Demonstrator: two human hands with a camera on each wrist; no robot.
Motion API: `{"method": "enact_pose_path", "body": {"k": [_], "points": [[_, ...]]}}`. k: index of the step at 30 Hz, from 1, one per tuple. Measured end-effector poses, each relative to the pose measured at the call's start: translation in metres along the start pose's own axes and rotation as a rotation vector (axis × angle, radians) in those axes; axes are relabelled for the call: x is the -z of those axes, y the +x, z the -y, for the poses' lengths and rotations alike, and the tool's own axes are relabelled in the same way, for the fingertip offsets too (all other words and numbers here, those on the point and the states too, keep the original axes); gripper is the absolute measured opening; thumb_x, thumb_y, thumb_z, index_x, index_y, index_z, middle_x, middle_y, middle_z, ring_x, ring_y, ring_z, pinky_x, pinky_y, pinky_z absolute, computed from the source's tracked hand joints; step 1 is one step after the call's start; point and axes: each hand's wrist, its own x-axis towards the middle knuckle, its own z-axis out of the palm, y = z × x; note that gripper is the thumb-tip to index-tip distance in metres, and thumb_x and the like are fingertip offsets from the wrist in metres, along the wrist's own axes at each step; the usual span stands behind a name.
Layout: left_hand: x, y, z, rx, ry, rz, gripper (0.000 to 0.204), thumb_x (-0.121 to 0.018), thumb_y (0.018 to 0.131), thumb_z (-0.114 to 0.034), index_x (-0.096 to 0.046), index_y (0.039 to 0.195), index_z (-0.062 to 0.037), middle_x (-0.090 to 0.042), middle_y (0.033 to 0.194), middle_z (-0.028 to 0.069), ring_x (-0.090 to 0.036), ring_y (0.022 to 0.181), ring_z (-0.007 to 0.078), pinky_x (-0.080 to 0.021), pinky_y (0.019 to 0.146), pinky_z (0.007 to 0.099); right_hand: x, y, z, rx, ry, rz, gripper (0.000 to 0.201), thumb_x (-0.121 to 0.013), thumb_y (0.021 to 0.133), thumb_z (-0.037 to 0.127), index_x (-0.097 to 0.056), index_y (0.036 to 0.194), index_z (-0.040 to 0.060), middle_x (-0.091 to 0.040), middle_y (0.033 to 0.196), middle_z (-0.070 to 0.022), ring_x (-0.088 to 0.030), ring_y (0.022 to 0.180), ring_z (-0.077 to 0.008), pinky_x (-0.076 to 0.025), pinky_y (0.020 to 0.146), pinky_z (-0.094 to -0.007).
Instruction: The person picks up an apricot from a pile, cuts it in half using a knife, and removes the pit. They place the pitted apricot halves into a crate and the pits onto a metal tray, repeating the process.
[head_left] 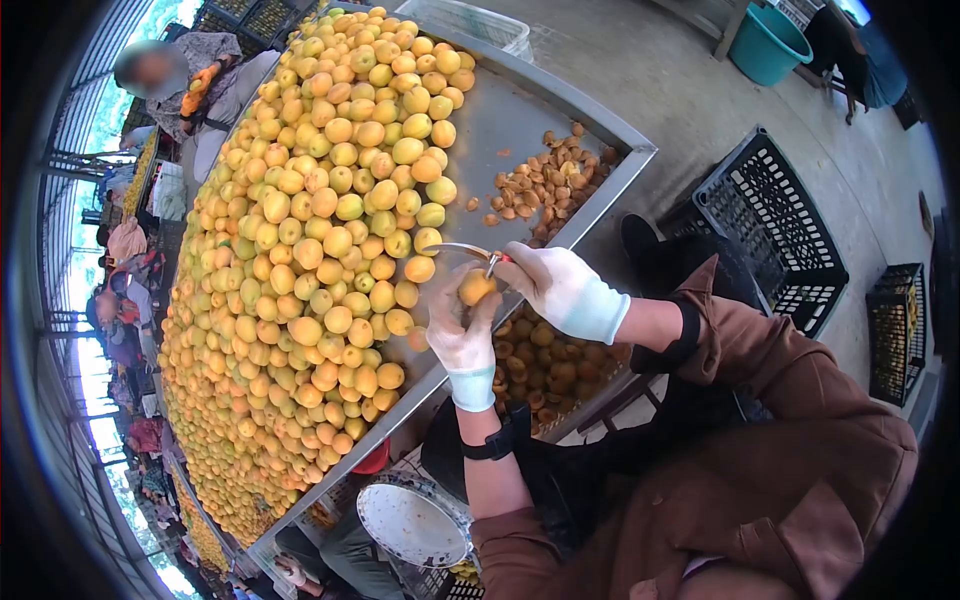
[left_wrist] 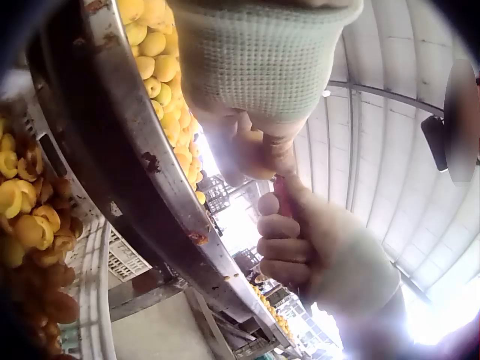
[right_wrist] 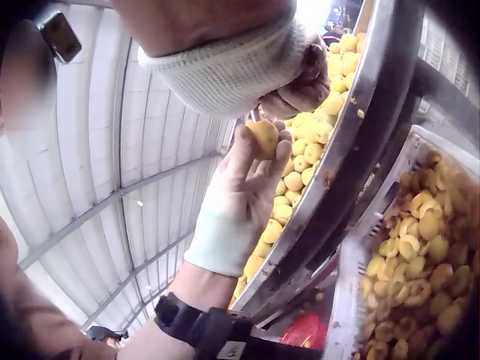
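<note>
In the head view my gloved left hand (head_left: 462,335) holds an apricot (head_left: 477,289) between thumb and fingers, above the metal table's near edge. My right hand (head_left: 568,292), also in a white knit glove, grips the red handle (head_left: 504,258) of a small knife with a curved blade (head_left: 458,247). The knife meets the apricot at its top, and the blade tip points left toward the heap. In the right wrist view the apricot (right_wrist: 264,139) sits at the left fingertips, just below the right hand. The left wrist view shows the right fingers curled round the red handle (left_wrist: 283,196).
A large heap of whole apricots (head_left: 330,200) covers much of the table (head_left: 500,110). Brown apricot pits (head_left: 545,185) lie near its corner. Below the edge stands a white crate (right_wrist: 349,277) of halved apricots (right_wrist: 420,255). Black crates (head_left: 775,225) and a white bucket (head_left: 412,522) stand around; another person sits opposite.
</note>
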Motion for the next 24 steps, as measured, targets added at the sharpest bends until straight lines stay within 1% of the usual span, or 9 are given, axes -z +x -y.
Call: {"method": "enact_pose_path", "body": {"k": [5,7,8,9,12,16,18,22,24], "points": [[-0.005,0.000,0.001,-0.012,0.156,-0.038,0.044,-0.067,0.080,0.011,-0.052,0.120,0.0033,-0.060,0.119,0.0150,-0.060,0.108,0.0221,-0.049,0.097,0.0350,-0.013,0.006,-0.010,-0.032,0.214,-0.067,0.033,-0.048,0.100,0.030,-0.058,0.093,-0.0010,-0.057,0.068,-0.0186,-0.062,0.073,-0.0351,-0.048,0.065,-0.0407],[-0.006,-0.001,0.000,-0.016,0.172,-0.058,0.044,-0.067,0.080,0.010,-0.052,0.120,0.0025,-0.060,0.119,0.0149,-0.060,0.107,0.0219,-0.049,0.097,0.0351,0.002,0.014,0.005,-0.577,0.529,0.276,0.044,-0.043,0.101,0.038,-0.060,0.089,0.0002,-0.054,0.061,-0.0123,-0.057,0.057,-0.0267,-0.046,0.054,-0.0365],[-0.006,-0.002,-0.001,-0.010,0.202,-0.069,0.043,-0.068,0.081,0.008,-0.052,0.121,0.0025,-0.060,0.120,0.0143,-0.060,0.107,0.0215,-0.050,0.096,0.0354,0.006,0.015,0.003,-0.742,0.726,0.393,0.045,-0.042,0.100,0.044,-0.057,0.085,0.0050,-0.044,0.056,-0.0010,-0.042,0.044,-0.0140,-0.034,0.042,-0.0309],[-0.006,-0.002,-0.002,-0.004,0.233,-0.081,0.043,-0.069,0.082,0.006,-0.052,0.121,0.0025,-0.060,0.120,0.0138,-0.060,0.107,0.0212,-0.050,0.096,0.0356,0.008,0.016,0.000,-0.743,0.729,0.391,0.045,-0.042,0.100,0.044,-0.057,0.085,0.0050,-0.044,0.056,-0.0010,-0.042,0.044,-0.0140,-0.034,0.042,-0.0309],[-0.003,-0.001,0.002,-0.022,0.201,-0.088,0.044,-0.071,0.083,0.002,-0.052,0.122,0.0022,-0.060,0.118,0.0119,-0.060,0.107,0.0209,-0.050,0.096,0.0352,0.008,0.017,-0.006,-0.889,1.247,0.615,0.037,-0.043,0.101,0.043,-0.048,0.081,0.0119,-0.026,0.055,0.0095,-0.024,0.041,-0.0039,-0.017,0.038,-0.0252],[-0.003,-0.002,0.002,0.006,0.031,-0.101,0.043,-0.072,0.086,-0.008,-0.051,0.122,0.0020,-0.059,0.116,0.0106,-0.059,0.106,0.0202,-0.048,0.097,0.0350,0.012,0.018,-0.009,-0.885,1.355,0.694,0.038,-0.041,0.102,0.043,-0.048,0.082,0.0114,-0.027,0.055,0.0101,-0.024,0.040,-0.0042,-0.017,0.038,-0.0239],[0.001,0.001,0.011,-0.036,-0.044,-0.107,0.044,-0.072,0.088,-0.017,-0.051,0.122,0.0017,-0.057,0.118,0.0106,-0.057,0.108,0.0199,-0.046,0.097,0.0343,0.011,0.018,-0.011,-0.770,1.537,0.789,0.038,-0.040,0.102,0.042,-0.048,0.081,0.0114,-0.025,0.055,0.0106,-0.022,0.041,-0.0035,-0.016,0.037,-0.0236],[-0.001,0.005,0.019,-0.037,-0.301,-0.125,0.044,-0.068,0.090,-0.013,-0.047,0.126,0.0007,-0.056,0.123,0.0156,-0.060,0.102,0.0220,-0.048,0.096,0.0361,0.015,0.023,-0.003,-0.763,1.630,0.739,0.037,-0.040,0.103,0.042,-0.050,0.086,0.0116,-0.031,0.057,0.0103,-0.025,0.039,-0.0008,-0.019,0.034,-0.0197],[-0.001,0.006,0.018,0.021,-0.476,-0.177,0.048,-0.067,0.092,-0.025,-0.046,0.128,-0.0012,-0.055,0.126,0.0171,-0.059,0.100,0.0219,-0.048,0.094,0.0369,0.022,0.027,0.007,-0.615,0.919,0.340,0.033,-0.043,0.103,0.034,-0.054,0.090,0.0066,-0.041,0.058,0.0042,-0.038,0.043,-0.0061,-0.031,0.039,-0.0233]]}}
